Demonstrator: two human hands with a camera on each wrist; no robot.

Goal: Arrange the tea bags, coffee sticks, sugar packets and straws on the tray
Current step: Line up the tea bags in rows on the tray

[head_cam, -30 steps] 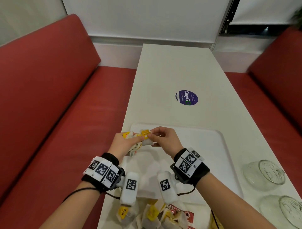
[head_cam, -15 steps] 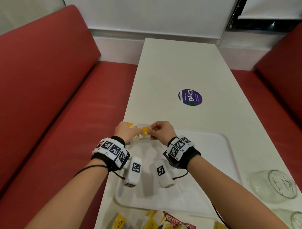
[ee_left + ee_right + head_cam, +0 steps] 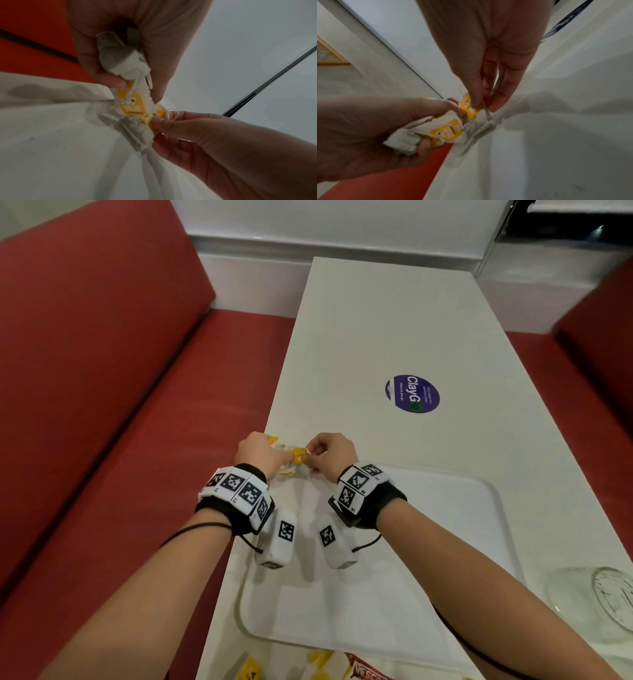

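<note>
Both hands meet over the far left corner of the white tray [image 3: 462, 508]. My left hand [image 3: 265, 455] grips a bunch of white tea bags [image 3: 123, 60] with yellow tags [image 3: 132, 106], fingers curled round them. My right hand [image 3: 317, 457] pinches the yellow tag [image 3: 469, 108] of one tea bag [image 3: 479, 125] between thumb and forefinger; that bag lies at the tray's corner, against the bunch. More tea bags [image 3: 250, 671] and a red coffee stick [image 3: 370, 674] lie on the table at the near edge. No straws or sugar packets can be made out.
The tray sits on a long white table [image 3: 376, 320] with a purple round sticker [image 3: 412, 393]. A glass bowl [image 3: 596, 601] stands right of the tray. Red benches [image 3: 102, 371] flank the table, and its left edge runs close beside my left hand.
Both hands have moved slightly forward and down to the tray's far left corner, still holding the tea bags. The loose pile near me has slid toward the bottom of the view.
</note>
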